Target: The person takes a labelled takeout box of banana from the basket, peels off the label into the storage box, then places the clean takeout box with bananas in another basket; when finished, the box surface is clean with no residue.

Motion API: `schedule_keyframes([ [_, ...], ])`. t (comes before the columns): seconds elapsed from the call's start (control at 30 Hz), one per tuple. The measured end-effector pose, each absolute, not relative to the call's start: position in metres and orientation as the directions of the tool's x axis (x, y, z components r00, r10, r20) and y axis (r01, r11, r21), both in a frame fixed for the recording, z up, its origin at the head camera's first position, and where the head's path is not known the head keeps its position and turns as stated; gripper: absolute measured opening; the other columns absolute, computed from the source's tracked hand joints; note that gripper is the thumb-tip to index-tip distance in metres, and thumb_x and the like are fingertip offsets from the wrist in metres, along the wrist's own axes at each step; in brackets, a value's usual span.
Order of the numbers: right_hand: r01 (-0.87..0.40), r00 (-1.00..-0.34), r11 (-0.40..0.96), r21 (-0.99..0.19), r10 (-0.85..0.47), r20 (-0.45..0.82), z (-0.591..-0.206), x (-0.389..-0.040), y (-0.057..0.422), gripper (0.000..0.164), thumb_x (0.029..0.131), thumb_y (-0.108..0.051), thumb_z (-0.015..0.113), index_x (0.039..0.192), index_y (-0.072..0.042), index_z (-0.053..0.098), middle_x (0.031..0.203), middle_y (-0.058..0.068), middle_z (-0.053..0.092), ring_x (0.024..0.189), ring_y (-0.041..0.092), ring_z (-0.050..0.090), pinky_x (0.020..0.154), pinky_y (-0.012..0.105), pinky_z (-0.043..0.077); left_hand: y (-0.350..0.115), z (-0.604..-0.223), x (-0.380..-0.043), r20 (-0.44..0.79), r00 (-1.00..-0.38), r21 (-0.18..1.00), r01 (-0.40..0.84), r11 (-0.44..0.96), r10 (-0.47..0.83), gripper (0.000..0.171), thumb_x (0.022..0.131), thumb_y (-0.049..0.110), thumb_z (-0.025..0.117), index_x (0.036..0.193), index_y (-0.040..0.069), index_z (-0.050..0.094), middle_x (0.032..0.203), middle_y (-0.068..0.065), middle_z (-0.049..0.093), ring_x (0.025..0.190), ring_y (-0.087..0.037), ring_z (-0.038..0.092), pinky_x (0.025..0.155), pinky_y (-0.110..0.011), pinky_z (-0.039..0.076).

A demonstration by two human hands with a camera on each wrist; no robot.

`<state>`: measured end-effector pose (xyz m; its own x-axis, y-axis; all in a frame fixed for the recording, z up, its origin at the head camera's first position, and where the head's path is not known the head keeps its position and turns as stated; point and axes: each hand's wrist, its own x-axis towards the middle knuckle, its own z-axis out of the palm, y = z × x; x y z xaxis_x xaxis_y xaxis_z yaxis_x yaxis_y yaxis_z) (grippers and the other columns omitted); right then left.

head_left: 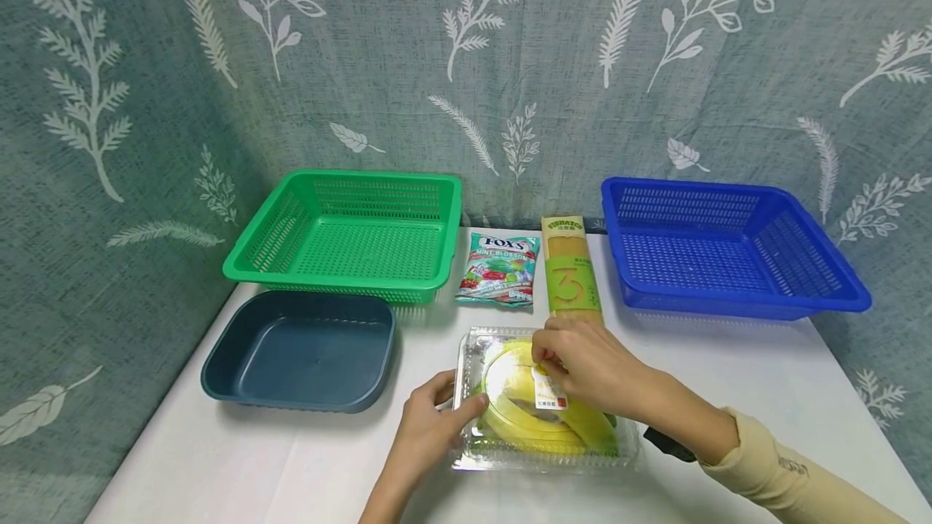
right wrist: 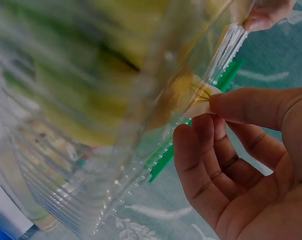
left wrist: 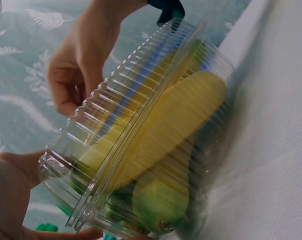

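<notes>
A clear plastic clamshell box (head_left: 476, 447) with yellow and green fruit (left wrist: 190, 115) inside lies on the table, its lid down. My left hand (head_left: 431, 420) grips the box's left side, thumb over the lid's edge and fingers along the side wall. Above the lid, my right hand (head_left: 593, 364) pinches the upper edge of a white and yellow label (head_left: 549, 391). In the right wrist view the label (right wrist: 203, 102) is creased and lifted between thumb and fingers. Its lower part still lies against the lid.
Behind the box are a candy bag (head_left: 500, 269) and a noodle pack (head_left: 569, 269), whose near end the right hand partly covers. A green basket (head_left: 451, 225) and dark blue tub (head_left: 386, 354) stand left; a blue basket (head_left: 619, 265) stands right. A patterned curtain (head_left: 408, 63) hangs behind.
</notes>
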<state>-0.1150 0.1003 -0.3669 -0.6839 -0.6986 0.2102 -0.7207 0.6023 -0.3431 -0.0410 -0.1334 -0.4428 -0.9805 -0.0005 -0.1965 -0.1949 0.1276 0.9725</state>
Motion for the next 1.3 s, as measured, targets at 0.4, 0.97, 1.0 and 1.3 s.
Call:
schedule_keyframes([
  [0.4, -0.728, -0.677, 0.591, -0.348, -0.699, 0.23, -0.365, -0.11, 0.102, 0.025, 0.082, 0.005, 0.074, 0.077, -0.018, 0.063, 0.075, -0.012, 0.052, 0.066, 0.006, 0.048, 0.059, 0.022, 0.045, -0.131, -0.443, -0.041, -0.203, -0.979, 0.969, -0.205, 0.14, -0.024, 0.063, 0.085, 0.03, 0.079, 0.135, 0.0, 0.057, 0.129, -0.021, 0.063, 0.082, -0.019, 0.068, 0.059, -0.034, 0.058],
  [0.97, -0.741, -0.663, 0.569, -0.357, -0.703, 0.258, -0.361, -0.102, 0.104, 0.026, 0.08, 0.007, 0.074, 0.078, -0.016, 0.062, 0.075, -0.012, 0.051, 0.065, 0.005, 0.048, 0.056, 0.021, 0.045, -0.13, -0.443, -0.039, -0.186, -0.982, 0.969, -0.19, 0.158, -0.037, 0.06, 0.084, 0.03, 0.079, 0.133, 0.001, 0.06, 0.127, -0.023, 0.064, 0.085, -0.02, 0.069, 0.06, -0.033, 0.058],
  [1.0, -0.743, -0.662, 0.568, -0.355, -0.703, 0.26, -0.36, -0.101, 0.105, 0.026, 0.08, 0.007, 0.074, 0.078, -0.016, 0.062, 0.076, -0.011, 0.051, 0.065, 0.005, 0.048, 0.056, 0.021, 0.045, -0.13, -0.443, -0.039, -0.186, -0.982, 0.97, -0.19, 0.155, -0.035, 0.06, 0.084, 0.03, 0.079, 0.133, 0.0, 0.06, 0.127, -0.023, 0.063, 0.086, -0.021, 0.07, 0.061, -0.034, 0.058],
  [1.3, -0.755, -0.649, 0.555, -0.349, -0.705, 0.285, -0.358, -0.097, 0.107, 0.025, 0.079, 0.008, 0.073, 0.079, -0.015, 0.064, 0.077, -0.011, 0.055, 0.066, 0.004, 0.05, 0.059, 0.022, 0.047, -0.13, -0.444, -0.039, -0.185, -0.982, 0.969, -0.188, 0.162, -0.033, 0.06, 0.085, 0.031, 0.079, 0.132, -0.001, 0.06, 0.126, -0.024, 0.064, 0.088, -0.023, 0.07, 0.062, -0.034, 0.059],
])
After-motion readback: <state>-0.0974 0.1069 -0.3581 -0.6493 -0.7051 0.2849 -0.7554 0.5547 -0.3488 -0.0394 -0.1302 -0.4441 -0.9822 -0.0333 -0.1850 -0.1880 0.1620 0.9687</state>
